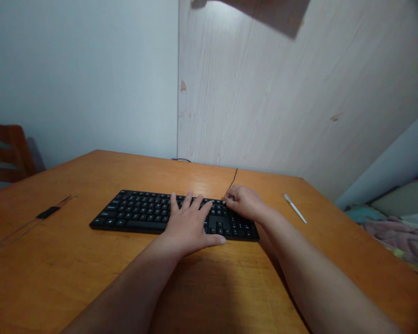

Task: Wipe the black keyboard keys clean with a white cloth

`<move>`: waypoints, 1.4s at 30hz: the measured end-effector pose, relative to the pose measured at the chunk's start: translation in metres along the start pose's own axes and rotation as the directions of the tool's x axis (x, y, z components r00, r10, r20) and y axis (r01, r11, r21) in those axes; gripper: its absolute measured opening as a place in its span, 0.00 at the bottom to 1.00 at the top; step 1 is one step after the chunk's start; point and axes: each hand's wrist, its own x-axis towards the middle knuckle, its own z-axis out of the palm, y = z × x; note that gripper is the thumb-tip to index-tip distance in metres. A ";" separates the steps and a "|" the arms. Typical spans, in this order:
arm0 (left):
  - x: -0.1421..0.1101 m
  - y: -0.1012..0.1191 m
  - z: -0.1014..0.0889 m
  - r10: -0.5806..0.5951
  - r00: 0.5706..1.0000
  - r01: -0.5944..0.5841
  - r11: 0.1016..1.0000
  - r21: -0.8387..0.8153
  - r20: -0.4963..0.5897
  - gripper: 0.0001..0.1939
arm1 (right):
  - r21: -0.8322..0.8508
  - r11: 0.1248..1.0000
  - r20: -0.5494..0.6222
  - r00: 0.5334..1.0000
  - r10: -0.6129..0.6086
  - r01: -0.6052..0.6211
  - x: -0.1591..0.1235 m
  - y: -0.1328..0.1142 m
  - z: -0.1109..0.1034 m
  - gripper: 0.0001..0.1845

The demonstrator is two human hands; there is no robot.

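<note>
A black keyboard lies flat on the wooden table, its keys facing up. My left hand rests on the middle of it with the fingers spread, the thumb reaching over the front edge. Over the upper right part of the keys is my right hand, its fingers pinched together. A small pale bit shows at those fingertips, too little to name. Just behind this hand a thin dark cord runs toward the back of the table.
A white-handled brush lies right of the keyboard. On the left is a thin looped wire or band with a black piece. The wooden table meets the wall behind. A wooden chair stands far left; crumpled fabric is at right.
</note>
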 end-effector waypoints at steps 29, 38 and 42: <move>0.000 0.000 0.001 0.004 1.000 -0.004 1.000 0.009 -0.009 0.55 | -0.055 0.996 0.137 0.989 -0.055 0.064 -0.004 -0.008 -0.011 0.09; 0.000 0.001 0.000 0.007 1.000 -0.007 1.000 0.014 -0.013 0.54 | -0.082 0.995 0.152 0.988 -0.039 0.052 -0.005 -0.011 -0.014 0.08; 0.000 0.002 0.000 0.003 1.000 -0.003 1.000 0.014 -0.007 0.54 | -0.090 0.994 0.175 0.983 -0.052 0.069 -0.005 -0.013 -0.014 0.08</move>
